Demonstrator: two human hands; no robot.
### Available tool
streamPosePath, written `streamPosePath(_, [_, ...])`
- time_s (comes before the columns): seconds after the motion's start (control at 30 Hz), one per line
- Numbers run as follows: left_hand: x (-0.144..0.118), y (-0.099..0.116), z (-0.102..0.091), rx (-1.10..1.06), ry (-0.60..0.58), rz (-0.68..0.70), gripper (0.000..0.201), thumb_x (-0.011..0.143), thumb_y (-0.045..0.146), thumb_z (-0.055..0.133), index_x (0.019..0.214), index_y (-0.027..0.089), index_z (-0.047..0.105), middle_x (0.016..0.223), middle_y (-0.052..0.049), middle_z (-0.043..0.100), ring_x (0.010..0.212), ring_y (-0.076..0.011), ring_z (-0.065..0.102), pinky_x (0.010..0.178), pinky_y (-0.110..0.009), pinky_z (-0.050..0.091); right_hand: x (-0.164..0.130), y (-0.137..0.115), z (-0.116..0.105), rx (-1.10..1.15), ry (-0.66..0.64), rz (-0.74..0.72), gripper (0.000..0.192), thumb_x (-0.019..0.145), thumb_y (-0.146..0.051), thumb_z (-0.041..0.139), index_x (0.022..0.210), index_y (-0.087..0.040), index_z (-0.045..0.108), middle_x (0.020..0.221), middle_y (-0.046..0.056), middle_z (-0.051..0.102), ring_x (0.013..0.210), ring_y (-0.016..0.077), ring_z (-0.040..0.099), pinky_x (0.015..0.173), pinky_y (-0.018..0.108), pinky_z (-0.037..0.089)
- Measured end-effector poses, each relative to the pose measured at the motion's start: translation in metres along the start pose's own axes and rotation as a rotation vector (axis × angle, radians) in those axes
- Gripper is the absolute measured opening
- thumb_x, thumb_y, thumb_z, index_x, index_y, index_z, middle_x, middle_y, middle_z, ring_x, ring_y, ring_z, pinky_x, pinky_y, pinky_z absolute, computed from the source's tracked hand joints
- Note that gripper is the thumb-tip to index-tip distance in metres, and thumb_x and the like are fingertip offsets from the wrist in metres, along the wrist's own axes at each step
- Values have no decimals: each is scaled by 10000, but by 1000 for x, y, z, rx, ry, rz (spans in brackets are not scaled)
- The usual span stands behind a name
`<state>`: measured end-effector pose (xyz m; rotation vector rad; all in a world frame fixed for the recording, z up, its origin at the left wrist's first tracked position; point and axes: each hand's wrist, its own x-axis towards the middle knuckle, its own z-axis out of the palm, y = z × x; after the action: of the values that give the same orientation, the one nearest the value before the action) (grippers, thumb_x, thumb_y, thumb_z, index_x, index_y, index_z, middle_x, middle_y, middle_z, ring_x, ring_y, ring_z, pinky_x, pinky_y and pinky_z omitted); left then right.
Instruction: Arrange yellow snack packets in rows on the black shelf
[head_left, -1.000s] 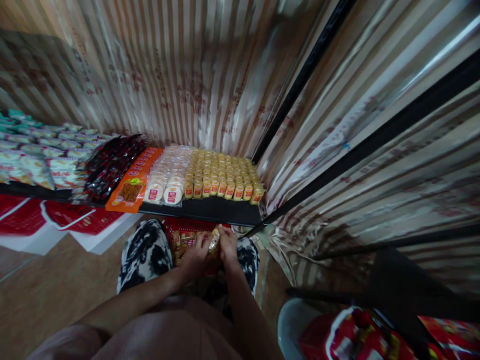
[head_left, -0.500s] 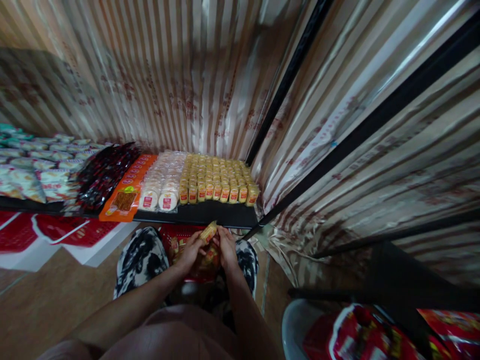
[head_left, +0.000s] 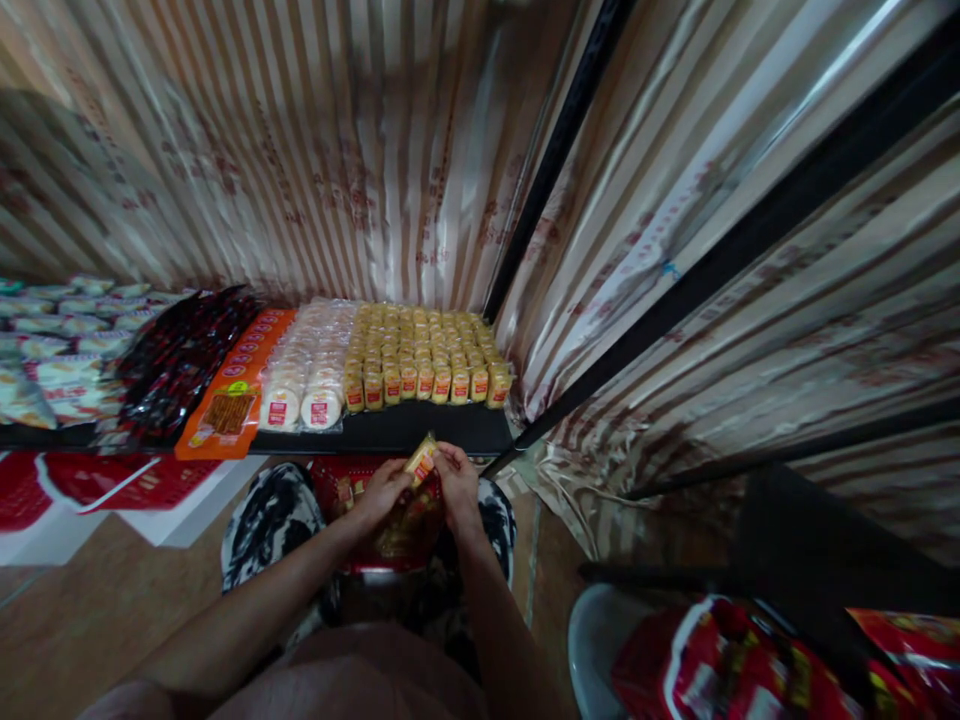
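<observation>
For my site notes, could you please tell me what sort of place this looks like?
Probably a small snack stall or shop: a black shelf carries neat rows of yellow snack packs, round white cakes and dark red packets, backed by shiny striped curtains.

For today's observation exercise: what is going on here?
A person holds one small yellow packet between the left hand and right hand, above a red bag of similar snacks in the lap. Just beyond the hands is a dark shelf with rows of the same yellow packets, beside white round packs, an orange pack and dark red packs.
</observation>
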<state>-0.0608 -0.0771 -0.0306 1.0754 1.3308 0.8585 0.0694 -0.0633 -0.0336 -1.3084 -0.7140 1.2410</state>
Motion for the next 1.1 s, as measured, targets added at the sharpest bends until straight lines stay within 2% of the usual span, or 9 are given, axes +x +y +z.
streamPosePath(0.07, [8,3,-2,208,51,104,292,699,274,563,951,160,656,913,-55,633,833,-170,592,747,-268,467,5,-3,-2,-77,-18,-36,310,636,-387,635,861,-178,595,796,33,679,712,162,633,667,280,513])
streamPosePath(0.13, [16,9,-2,324,45,192,316,711,286,581,999,176,651,916,-45,620,818,-157,577,769,-265,460,9,-7,-4,-173,-41,-94,258,670,-351,597,866,-184,602,811,32,678,733,161,632,673,275,516])
streamPosePath(0.27, [32,23,4,344,-30,286,411,744,290,562,1144,194,574,897,-21,617,708,-121,555,699,-239,465,19,-16,-9,-349,-93,-240,195,719,-301,549,866,-193,619,877,39,654,793,155,613,681,256,517])
streamPosePath(0.33, [39,31,9,354,-55,304,382,754,287,551,1124,195,572,858,-7,619,689,-117,552,680,-231,459,24,-22,-12,-413,-84,-291,186,731,-287,535,865,-192,622,893,45,639,800,156,604,678,260,518])
streamPosePath(0.5, [59,48,28,386,-33,325,239,750,235,551,987,210,564,817,25,610,686,-103,561,656,-208,444,33,-37,-16,-521,31,-453,201,775,-270,496,904,-194,630,1065,89,586,923,176,575,683,271,523])
streamPosePath(0.57, [69,52,38,382,15,349,237,739,216,564,976,210,551,857,17,594,694,-99,563,667,-212,450,35,-40,-18,-549,130,-527,238,799,-273,471,959,-190,627,1146,112,542,1023,198,538,722,296,524])
streamPosePath(0.67, [86,59,55,382,115,390,227,735,204,576,959,192,544,909,-8,546,695,-96,555,688,-227,459,39,-39,-23,-601,274,-605,288,831,-267,424,1038,-189,609,1143,120,530,1083,209,505,832,359,493])
streamPosePath(0.8, [103,71,76,418,217,420,195,749,206,580,938,173,545,851,-9,513,721,-113,539,712,-238,455,45,-30,-30,-624,274,-634,300,852,-241,374,1044,-181,596,1080,109,563,1042,193,524,903,384,457])
streamPosePath(1.1, [120,82,110,602,245,364,189,796,228,552,979,187,532,811,-1,561,755,-142,552,703,-248,421,68,-27,-43,-639,252,-624,343,850,-212,334,1086,-168,579,1087,105,583,1030,177,533,938,357,430])
